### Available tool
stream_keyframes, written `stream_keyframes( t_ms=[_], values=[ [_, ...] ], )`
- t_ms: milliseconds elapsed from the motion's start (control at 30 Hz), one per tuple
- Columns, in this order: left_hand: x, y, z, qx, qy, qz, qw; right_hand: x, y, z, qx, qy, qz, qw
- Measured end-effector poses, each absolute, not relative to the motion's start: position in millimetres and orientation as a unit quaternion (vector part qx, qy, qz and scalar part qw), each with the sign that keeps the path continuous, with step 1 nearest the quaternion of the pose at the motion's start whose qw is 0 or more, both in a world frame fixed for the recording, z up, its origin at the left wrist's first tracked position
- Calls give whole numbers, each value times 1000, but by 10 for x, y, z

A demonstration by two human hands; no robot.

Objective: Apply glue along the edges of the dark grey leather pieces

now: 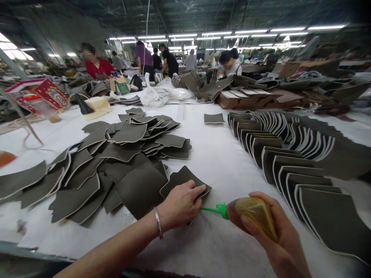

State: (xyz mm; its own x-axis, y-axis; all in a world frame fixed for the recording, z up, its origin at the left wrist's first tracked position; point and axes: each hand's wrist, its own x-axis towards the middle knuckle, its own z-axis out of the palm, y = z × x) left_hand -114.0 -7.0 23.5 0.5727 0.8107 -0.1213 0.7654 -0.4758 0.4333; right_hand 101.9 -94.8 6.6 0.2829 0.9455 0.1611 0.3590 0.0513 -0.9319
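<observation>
My left hand point(180, 204), with a silver bracelet at the wrist, presses down on a small stack of olive-grey leather pieces point(181, 179) near the table's front edge. My right hand point(276, 235) grips a yellowish glue squeeze bottle point(251, 212). Its green nozzle point(214, 209) points left and touches the edge of the pieces under my left fingers.
A loose heap of the same grey pieces point(116, 154) spreads on the left of the white table point(220, 154). Overlapping rows of pieces with pale edges point(290, 162) lie at the right. One single piece point(213, 118) lies farther back. Several people work at the far tables.
</observation>
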Motion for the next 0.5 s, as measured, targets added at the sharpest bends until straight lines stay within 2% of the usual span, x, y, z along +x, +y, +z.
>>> stream_keyframes(
  t_ms=[133, 500],
  values=[
    [-1138, -80, 226, 856, 462, 48, 228, 988, -981, 26, -608, -508, 344, 503],
    [-1150, -84, 205, 853, 467, 55, 225, 891, -1123, -15, -608, -467, 379, 519]
  ],
)
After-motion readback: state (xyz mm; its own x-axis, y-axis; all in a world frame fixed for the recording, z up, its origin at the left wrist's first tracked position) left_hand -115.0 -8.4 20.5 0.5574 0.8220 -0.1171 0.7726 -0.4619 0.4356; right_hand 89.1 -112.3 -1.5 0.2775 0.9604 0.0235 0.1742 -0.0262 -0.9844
